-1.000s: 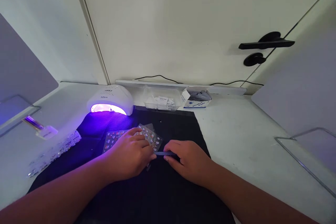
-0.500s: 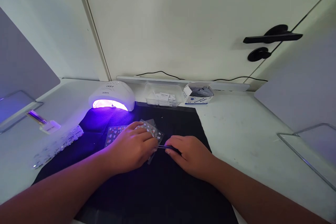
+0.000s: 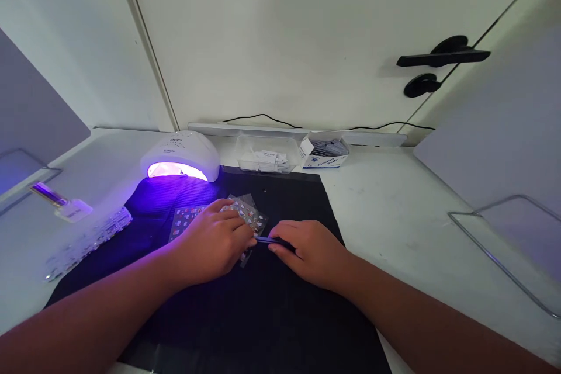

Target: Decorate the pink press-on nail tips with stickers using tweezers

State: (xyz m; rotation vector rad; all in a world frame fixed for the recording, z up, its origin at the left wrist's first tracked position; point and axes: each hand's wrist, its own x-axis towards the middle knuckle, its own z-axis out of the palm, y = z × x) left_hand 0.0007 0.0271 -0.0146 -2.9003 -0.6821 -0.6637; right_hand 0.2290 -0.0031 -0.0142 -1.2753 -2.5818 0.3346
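My left hand [image 3: 214,245] is closed over clear nail sticker sheets [image 3: 250,214] printed with small coloured figures, fingers curled on them and the thumb mostly hidden. Another sticker sheet [image 3: 183,221] shows to the left, partly under the hand. My right hand [image 3: 304,248] pinches a pair of slim dark tweezers [image 3: 263,239]. They point left, and their tips meet the edge of my left fingertips, where the exact contact is hidden. Both hands are over a black cloth [image 3: 280,315].
A lit nail lamp [image 3: 182,152] stands at the back left. Beside it are a clear tray [image 3: 245,160] of small packets and an alcohol pads box [image 3: 324,160]. A polish bottle [image 3: 72,209] and a glittery strip of clear pieces [image 3: 90,239] lie left.
The whole view has shifted slightly, so everything appears a little further left and up. Both hands keep nearly the same pose, with the tweezers still at my left fingertips.
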